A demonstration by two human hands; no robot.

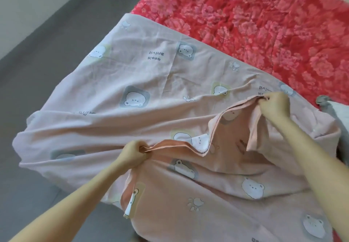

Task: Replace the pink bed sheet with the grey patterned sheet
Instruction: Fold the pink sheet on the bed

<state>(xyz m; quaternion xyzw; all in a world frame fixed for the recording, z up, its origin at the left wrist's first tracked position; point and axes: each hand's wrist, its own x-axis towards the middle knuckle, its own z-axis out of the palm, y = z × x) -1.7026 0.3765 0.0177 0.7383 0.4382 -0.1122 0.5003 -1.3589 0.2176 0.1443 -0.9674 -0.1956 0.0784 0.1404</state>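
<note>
The pink bed sheet (pixel 143 75), printed with white bears and paw marks, lies loosely folded over the near corner of the bed and hangs over its left edge. My left hand (pixel 132 154) pinches a bunched hem at the lower middle. My right hand (pixel 273 104) grips the same folded hem further right and higher. Between them the hem sags and shows the deeper pink underside. A small piece of grey cloth (pixel 324 101) shows at the right edge; whether it is the grey patterned sheet I cannot tell.
A red flowered quilt or mattress cover (pixel 264 24) covers the far part of the bed. The grey floor (pixel 37 71) runs along the left side, with a pale wall (pixel 28 5) at the upper left. Something white (pixel 340 111) sits next to the grey cloth.
</note>
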